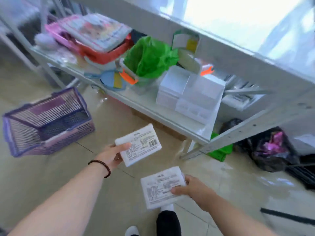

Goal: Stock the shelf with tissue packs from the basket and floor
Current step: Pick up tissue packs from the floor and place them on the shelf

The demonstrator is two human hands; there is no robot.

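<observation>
My left hand (111, 155) grips a white tissue pack (141, 142), label side up, above the tiled floor in front of the shelf. My right hand (194, 189) holds a second white tissue pack (160, 186) lower and nearer to me. The purple basket (46, 121) stands on the floor at the left and looks empty. The white metal shelf (153, 106) runs from upper left to right, and its lower board carries a stack of white tissue packs (190, 92).
On the shelf sit a red tray (105, 55) with pink folders, a green plastic bag (150, 57) in a clear container and a blue round item (112, 80). A black bag (267, 149) and a green object (219, 150) lie on the floor at the right.
</observation>
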